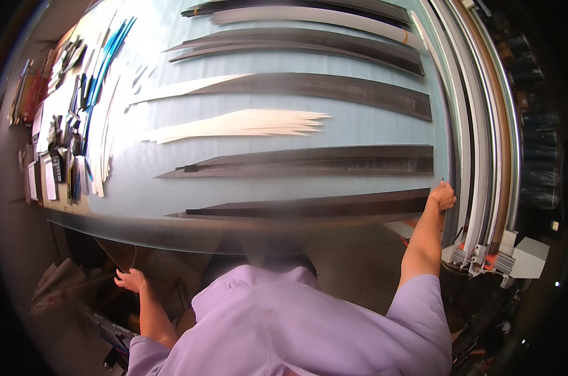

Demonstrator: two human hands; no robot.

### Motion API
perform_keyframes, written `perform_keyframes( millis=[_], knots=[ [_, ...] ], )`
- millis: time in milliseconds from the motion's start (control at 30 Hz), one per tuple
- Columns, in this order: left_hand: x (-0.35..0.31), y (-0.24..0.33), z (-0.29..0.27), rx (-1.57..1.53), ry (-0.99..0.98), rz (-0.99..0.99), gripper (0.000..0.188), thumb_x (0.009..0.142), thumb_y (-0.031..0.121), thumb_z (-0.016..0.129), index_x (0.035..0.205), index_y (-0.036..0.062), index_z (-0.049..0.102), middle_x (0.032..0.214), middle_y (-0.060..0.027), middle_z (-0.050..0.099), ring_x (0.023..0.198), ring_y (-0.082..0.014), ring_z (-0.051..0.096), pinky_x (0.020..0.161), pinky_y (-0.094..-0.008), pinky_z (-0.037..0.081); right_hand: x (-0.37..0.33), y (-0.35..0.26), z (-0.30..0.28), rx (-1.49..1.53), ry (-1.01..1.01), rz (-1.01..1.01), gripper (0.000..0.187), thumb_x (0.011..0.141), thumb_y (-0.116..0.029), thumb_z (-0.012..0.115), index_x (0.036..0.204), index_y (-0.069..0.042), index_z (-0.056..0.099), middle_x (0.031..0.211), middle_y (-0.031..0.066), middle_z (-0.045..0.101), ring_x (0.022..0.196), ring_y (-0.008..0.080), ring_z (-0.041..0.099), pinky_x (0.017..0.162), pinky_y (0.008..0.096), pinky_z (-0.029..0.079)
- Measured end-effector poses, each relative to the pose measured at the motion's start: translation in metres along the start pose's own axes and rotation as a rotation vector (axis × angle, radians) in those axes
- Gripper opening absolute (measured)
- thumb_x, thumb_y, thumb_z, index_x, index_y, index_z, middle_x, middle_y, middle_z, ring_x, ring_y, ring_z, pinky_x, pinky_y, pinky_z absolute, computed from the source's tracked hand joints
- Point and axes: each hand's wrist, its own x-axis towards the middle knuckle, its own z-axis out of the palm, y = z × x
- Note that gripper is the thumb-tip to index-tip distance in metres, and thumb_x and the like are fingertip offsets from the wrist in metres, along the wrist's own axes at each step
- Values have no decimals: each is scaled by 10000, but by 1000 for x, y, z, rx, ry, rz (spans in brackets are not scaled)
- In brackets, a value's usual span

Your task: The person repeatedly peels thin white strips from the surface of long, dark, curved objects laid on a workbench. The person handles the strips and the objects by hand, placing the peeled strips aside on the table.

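Note:
At the table's right edge my right hand (444,195) is closed, its fingers drawn together. A small dark tip shows just above the fingers; what it belongs to is hidden. Beside this hand ends the nearest stack of long dark strips (321,205), which lies along the front edge. My left hand (130,280) is low, below the table's front left edge, with its fingers curled. A thin pale line (135,255) runs down to it from under the edge. What those fingers grip is too small to make out.
Several more dark strip stacks (309,161) lie across the pale blue table (371,135), with a fan of cream strips (234,125) between them. Pens, rulers and a calculator (56,168) crowd the left end. Long metal rails (478,125) and a roller run along the right side.

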Motion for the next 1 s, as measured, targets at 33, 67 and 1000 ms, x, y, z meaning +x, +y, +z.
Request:
perform_keyframes(
  millis=[33,67,1000],
  knots=[
    [0,20,1,-101,38,37,622,860,110,666,1459,77,501,1522,-285,365,1379,-441,420,1141,-487,393,-2,-2,-4,131,65,-1,93,885,-222,740,940,-222,815,991,58,744,969,320,638,875,451,496],
    [5,30,8,-193,140,121,584,851,153,637,1421,64,546,1487,-287,416,1357,-432,440,1137,-483,386,-3,-11,-11,266,121,-5,93,898,-220,740,957,-210,812,993,64,741,973,322,637,876,458,494],
    [5,359,-71,-737,-165,1301,590,889,182,741,1442,120,544,1408,-69,578,1367,-272,475,1199,-498,292,-401,-309,-332,1142,67,-1469,85,815,5,679,884,-44,673,886,79,643,870,279,637,760,385,522]
  ],
)
